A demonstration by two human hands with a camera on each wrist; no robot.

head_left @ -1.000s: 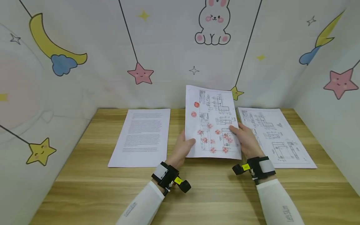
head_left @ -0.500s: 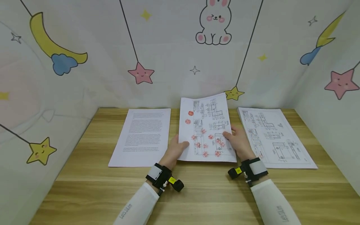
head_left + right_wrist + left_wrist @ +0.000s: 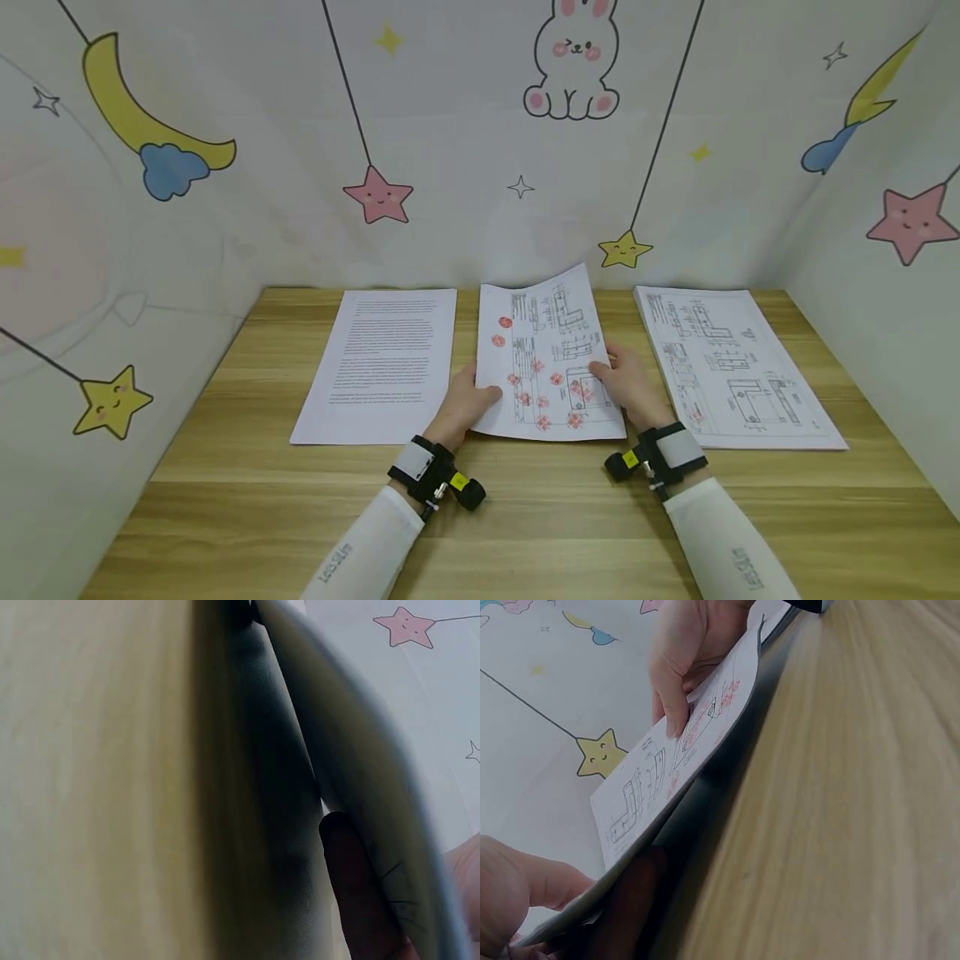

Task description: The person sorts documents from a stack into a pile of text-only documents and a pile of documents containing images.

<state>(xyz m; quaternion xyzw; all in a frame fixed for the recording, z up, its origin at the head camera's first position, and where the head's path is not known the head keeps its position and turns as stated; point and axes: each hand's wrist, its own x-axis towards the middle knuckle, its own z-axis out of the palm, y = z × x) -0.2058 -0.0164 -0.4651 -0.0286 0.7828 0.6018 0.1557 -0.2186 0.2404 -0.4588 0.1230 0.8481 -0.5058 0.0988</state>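
Observation:
Between both hands is a stack of paper (image 3: 536, 367) printed with technical drawings and dotted with red stamp marks, its upper right corner curling up. My left hand (image 3: 468, 397) grips its left edge, thumb on top. On the right edge, my right hand (image 3: 628, 385) pinches the sheets with the thumb over the drawing. In the left wrist view, the paper (image 3: 649, 787) tilts close over the wooden table, with fingers under it in shadow. The right wrist view shows a finger (image 3: 360, 889) beneath the bent sheets.
A stack of text pages (image 3: 378, 367) lies on the wooden table (image 3: 525, 533) to the left. Another stack of drawings (image 3: 738, 367) lies to the right, beside my right hand. A white backdrop (image 3: 465, 100) with cartoon stars and a rabbit stands behind the table.
Both hands have brought the stamped drawings left, away from the right stack, and down toward the middle of the table. The top right corner now curls more. Both hands keep their hold.

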